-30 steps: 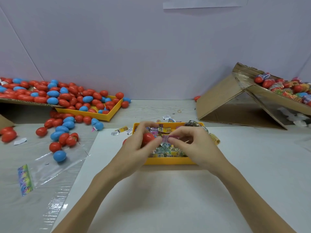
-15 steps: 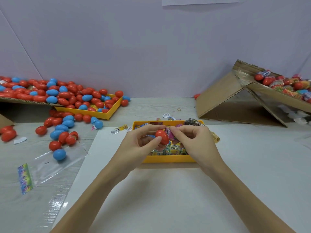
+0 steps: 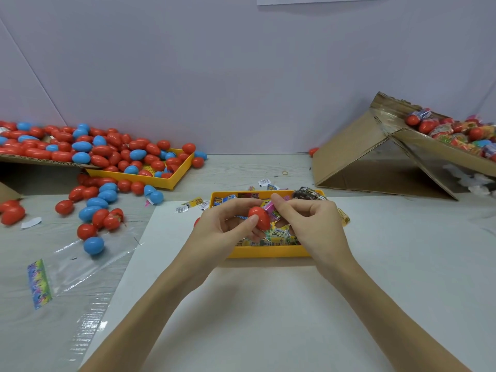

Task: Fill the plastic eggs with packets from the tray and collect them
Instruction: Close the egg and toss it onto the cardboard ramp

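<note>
Since 1 second earlier, the red egg, gripped by the left hand above the yellow tray, had been met by the pink packet pinched in the right hand, so filling seemed underway.

egg pile left of packet tray; cardboard box right.

Background: plain pale lilac wall from nine to three o'clock; pale grey wood-grain tabletop below it; white rectangular sheet at six o'clock, evenly lit.
</note>
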{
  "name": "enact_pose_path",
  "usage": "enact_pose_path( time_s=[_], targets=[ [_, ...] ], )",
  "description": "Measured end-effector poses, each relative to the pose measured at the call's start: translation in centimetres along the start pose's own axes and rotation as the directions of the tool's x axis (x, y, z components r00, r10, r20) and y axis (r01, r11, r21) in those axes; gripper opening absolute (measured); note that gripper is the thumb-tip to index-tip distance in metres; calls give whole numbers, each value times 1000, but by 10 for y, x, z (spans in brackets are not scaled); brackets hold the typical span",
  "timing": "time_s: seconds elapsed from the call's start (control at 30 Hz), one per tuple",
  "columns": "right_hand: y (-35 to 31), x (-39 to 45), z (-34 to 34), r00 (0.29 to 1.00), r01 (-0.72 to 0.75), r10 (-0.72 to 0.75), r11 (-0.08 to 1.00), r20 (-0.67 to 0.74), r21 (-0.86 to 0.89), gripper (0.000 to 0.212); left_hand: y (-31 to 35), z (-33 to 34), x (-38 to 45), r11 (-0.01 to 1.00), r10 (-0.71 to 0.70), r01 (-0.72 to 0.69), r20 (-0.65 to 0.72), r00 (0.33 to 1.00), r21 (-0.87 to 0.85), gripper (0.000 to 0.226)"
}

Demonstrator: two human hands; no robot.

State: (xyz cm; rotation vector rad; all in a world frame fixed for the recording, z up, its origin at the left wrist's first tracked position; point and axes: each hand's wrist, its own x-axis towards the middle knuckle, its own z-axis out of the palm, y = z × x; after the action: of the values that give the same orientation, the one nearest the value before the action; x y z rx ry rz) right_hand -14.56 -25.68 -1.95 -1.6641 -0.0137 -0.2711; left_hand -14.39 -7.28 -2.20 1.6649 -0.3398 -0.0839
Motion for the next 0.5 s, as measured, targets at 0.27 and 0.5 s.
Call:
enact_pose_path(
  time_s=[0.27,0.5],
  targets=[
    [2,-1,3,1000,11,-12,1000,4,25,24,-2,-1,1,999,-23,22,-33,999,-36,20],
    [2,0,3,1000,0,-1,1000,11,26,26,-2,-1,2,998,-32,30,-35,999,-64,20]
  ],
)
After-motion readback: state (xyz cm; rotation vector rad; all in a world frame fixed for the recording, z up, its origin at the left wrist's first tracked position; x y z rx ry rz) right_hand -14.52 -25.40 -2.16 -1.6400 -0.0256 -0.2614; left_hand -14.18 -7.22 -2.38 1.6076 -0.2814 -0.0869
